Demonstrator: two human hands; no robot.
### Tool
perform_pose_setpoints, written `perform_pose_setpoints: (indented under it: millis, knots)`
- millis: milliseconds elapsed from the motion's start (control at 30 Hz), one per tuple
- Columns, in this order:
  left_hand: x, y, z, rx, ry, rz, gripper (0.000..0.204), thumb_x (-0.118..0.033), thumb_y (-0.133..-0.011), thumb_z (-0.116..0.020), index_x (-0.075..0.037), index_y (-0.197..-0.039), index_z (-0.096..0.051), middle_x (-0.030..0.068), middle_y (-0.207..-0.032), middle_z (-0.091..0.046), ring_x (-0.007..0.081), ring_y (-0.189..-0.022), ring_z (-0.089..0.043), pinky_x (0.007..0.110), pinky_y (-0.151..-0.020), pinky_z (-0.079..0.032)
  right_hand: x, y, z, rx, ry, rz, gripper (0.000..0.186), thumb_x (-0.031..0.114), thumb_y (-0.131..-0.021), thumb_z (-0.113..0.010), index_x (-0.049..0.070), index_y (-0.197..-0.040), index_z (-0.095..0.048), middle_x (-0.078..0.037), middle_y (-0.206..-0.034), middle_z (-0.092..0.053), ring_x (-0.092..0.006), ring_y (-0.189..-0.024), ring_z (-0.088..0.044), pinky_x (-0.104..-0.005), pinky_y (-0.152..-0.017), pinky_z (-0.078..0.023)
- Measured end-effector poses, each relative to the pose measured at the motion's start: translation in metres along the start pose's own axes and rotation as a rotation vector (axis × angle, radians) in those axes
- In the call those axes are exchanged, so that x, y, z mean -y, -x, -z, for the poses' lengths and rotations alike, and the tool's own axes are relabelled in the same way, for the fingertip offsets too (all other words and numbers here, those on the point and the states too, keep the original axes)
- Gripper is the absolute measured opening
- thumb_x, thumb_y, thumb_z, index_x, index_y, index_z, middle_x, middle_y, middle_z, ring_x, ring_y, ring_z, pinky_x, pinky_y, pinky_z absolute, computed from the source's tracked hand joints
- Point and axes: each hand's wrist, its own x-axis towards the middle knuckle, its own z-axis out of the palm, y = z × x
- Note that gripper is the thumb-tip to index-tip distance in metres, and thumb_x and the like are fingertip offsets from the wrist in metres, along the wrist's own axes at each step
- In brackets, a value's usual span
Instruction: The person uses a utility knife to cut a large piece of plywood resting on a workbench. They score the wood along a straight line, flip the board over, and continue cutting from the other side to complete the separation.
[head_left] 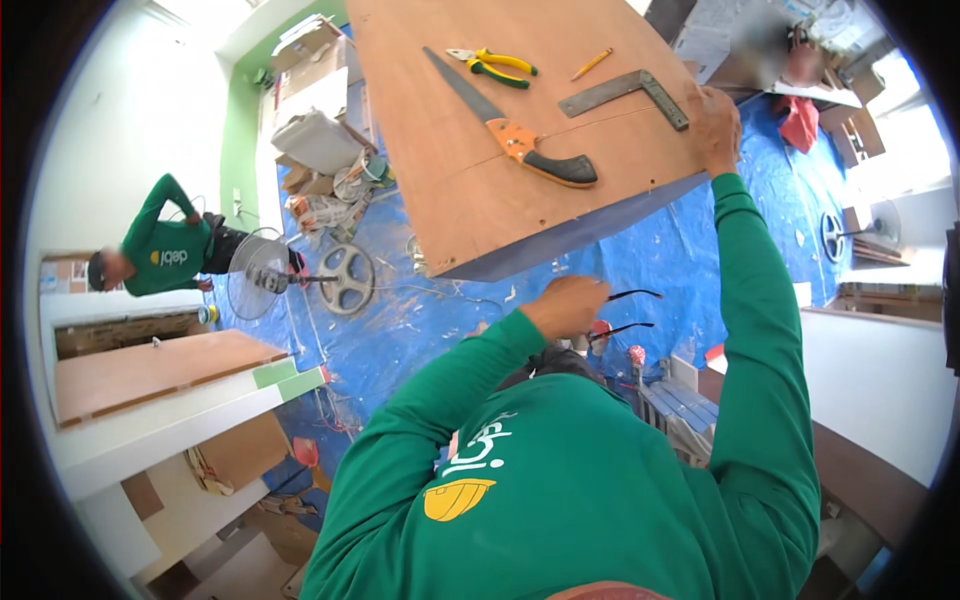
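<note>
My left hand (572, 305) is closed in front of my chest. Two thin dark temples of a pair of glasses (636, 294) stick out from it to the right; the lenses are hidden. My right hand (714, 125) grips the right edge of a wooden tabletop (440, 210), its fingers bent and partly hidden. Beside that hand lies a metal try square (652, 92). A pencil (593, 63) is beyond the square. Farther left are pliers with yellow-green handles (492, 66) and a handsaw (515, 135) with an orange-black handle. A line crosses the wood.
Blue plastic sheeting (400, 330) covers the floor. A pedestal fan (262, 275) stands at left, near a person in a green shirt (165, 245). A grey step stool (682, 405) is near my right side. Boxes (305, 60) and wrapped items are stacked at the far left.
</note>
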Motion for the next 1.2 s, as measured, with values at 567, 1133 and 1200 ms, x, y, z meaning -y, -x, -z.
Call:
perform_pose_setpoints:
  millis: [567,1133,1200]
  knots:
    - [0.048,0.233,-0.098,-0.453,0.613,0.679,0.014,-0.009,-0.102,-0.07,0.005,-0.105,-0.067,0.0135,-0.08,-0.071,0.0171,-0.067,-0.071,0.035,-0.062,-0.057,0.235,0.134,0.342,-0.225,-1.151,0.85,0.059,0.04,-0.105,-0.068,-0.007,-0.14,-0.059,-0.02,-0.139,-0.066,-0.0329,-0.13,-0.063,-0.0437,-0.112,-0.047]
    - [-0.013,0.114,-0.032,-0.162,0.044,0.029,0.014,-0.017,-0.101,-0.066,-0.005,-0.108,-0.065,0.0238,-0.101,-0.073,0.048,-0.096,-0.068,0.059,-0.081,-0.052,0.211,0.141,0.374,-0.361,-0.823,0.416,0.05,0.036,-0.102,-0.075,-0.003,-0.13,-0.062,-0.022,-0.129,-0.067,-0.0346,-0.119,-0.066,-0.044,-0.102,-0.051]
    - [-0.025,0.082,-0.008,-0.136,-0.03,-0.123,0.016,-0.015,-0.099,-0.069,-0.005,-0.112,-0.066,0.0224,-0.1,-0.072,0.0468,-0.096,-0.068,0.057,-0.081,-0.052,0.2,0.123,0.321,-0.184,-0.749,0.156,0.049,0.036,-0.102,-0.076,-0.002,-0.129,-0.062,-0.022,-0.128,-0.068,-0.0348,-0.118,-0.066,-0.0441,-0.101,-0.051]
